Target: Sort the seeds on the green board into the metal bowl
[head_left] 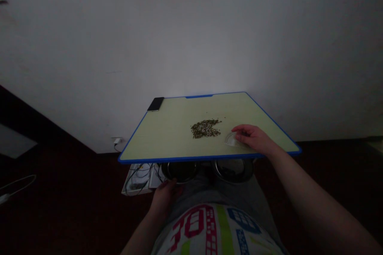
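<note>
- A person's right hand [253,137] pinches a protractor [230,140] between thumb and fingers over the right half of a pale, blue-edged table [161,139].
- The protractor is clear and thin, its curved edge turned left toward the grains [204,128] and the table showing through it; fine markings follow the curve, too small to read. The fingers cover its right part.
- The grains, small and mostly brown-green with paler bits among them, lie in a loose patch near the middle of the table, well apart from the fingertips. The patch's right side is notched, with two uneven arms reaching toward the hand, and a few strays sit beyond its far edge.
- Below the table's near edge, the left hand [165,192] is at the rim of the left bowl [164,171], in shadow; whether it grips the metal cannot be told.
- A matching right bowl [249,172] stands beside it, both bowls partly hidden by the table.
- A dark phone [156,104] lies at the table's far left corner, near the pale wall [191,36].
- Cables fill a white box [127,188] at lower left.
</note>
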`<state>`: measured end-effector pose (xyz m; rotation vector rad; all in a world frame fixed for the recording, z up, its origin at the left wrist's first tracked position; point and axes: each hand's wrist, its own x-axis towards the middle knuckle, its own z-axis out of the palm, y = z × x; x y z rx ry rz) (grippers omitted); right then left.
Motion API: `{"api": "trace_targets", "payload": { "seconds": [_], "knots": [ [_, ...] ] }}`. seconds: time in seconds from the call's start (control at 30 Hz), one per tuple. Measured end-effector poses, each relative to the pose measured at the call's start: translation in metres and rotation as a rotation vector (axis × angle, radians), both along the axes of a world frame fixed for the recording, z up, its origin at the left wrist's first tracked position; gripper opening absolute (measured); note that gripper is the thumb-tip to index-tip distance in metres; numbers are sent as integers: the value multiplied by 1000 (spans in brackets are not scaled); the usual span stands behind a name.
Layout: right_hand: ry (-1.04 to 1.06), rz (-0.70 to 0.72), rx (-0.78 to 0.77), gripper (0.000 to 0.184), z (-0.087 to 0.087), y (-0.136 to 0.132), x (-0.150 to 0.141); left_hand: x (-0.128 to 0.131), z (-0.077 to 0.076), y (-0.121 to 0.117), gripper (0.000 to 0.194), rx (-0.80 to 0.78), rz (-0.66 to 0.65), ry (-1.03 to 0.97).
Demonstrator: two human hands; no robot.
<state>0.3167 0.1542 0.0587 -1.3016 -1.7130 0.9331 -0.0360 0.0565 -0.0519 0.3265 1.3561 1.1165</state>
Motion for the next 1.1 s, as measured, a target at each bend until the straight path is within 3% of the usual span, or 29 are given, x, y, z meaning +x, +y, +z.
{"api": "trace_targets", "payload": {
  "seconds": [0.17,0.33,0.43,0.53,0.6,0.7,0.8,0.9,1.0,1.1],
  "knots": [
    [-36,2,18,39,0,1,1,-9,0,2,15,-35,-31,99],
    [-2,0,-10,39,2,-1,0,-17,13,0,21,-26,-31,139],
    [20,-2,-27,40,2,-2,0,-30,35,-3,20,25,4,148],
    [22,3,-26,39,2,-1,1,-40,71,-8,20,101,39,152],
    [25,10,-15,39,1,-1,2,-36,95,-14,24,220,-75,69],
    [28,19,-12,39,0,0,3,-7,114,-21,28,187,-286,-62],
    [11,26,-11,38,-1,-1,3,39,100,-19,28,25,-472,-163],
    [2,23,-17,39,-2,-1,3,79,66,-4,23,-98,-549,-174],
    [20,28,-25,40,-2,-1,2,103,34,15,21,-151,-582,-176],
    [22,34,-31,40,0,-1,1,113,12,27,23,-174,-596,-185]
  ]
}}
